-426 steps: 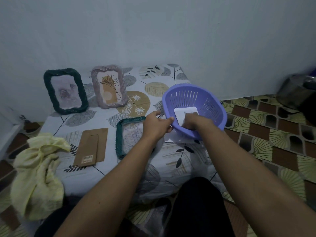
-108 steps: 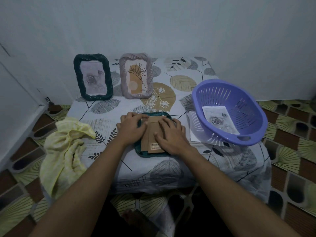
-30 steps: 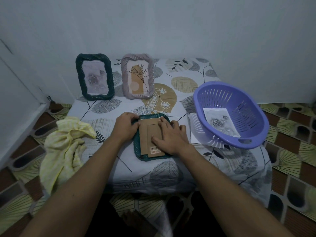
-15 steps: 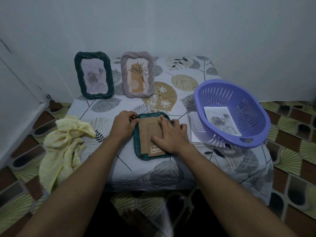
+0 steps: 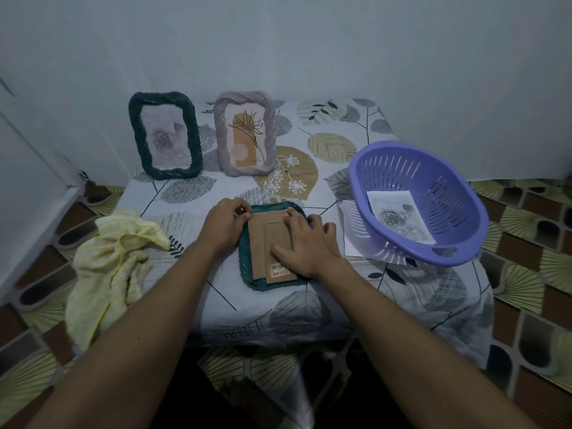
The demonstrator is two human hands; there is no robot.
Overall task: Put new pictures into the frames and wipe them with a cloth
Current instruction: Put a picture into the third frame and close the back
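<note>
Green frame [image 5: 244, 264] lies face down on the surface [image 5: 334, 147], directly under both hands. The left hand [image 5: 226, 226] has its fingers curled round the upper left corner of this frame. The right hand [image 5: 305, 246] lies flat with spread fingers and presses on the cardboard back [image 5: 258, 243].

The surface is low and covered with a white sheet printed with grey and ochre leaves. It stands against a plain pale wall [image 5: 278, 41]. The floor [image 5: 526, 289] around it has a brown and green fan pattern. To the left of the left hand a crumpled yellow cloth [image 5: 108, 264] hangs over the edge of the surface. Beyond the hands, near the wall, two frames stand upright side by side: a dark green frame [image 5: 165, 136] with a pale rose picture, and a mauve frame [image 5: 245, 133] with a drawing of a plant. To the right of the right hand a purple basket [image 5: 387, 168] stands tilted, partly on a white paper [image 5: 353, 243]. In the basket lies a rose picture [image 5: 399, 216].

The frame under the hands has a ribbed, twisted rim with rounded corners. Its brown back carries a folded stand and a small label near the lower edge.
</note>
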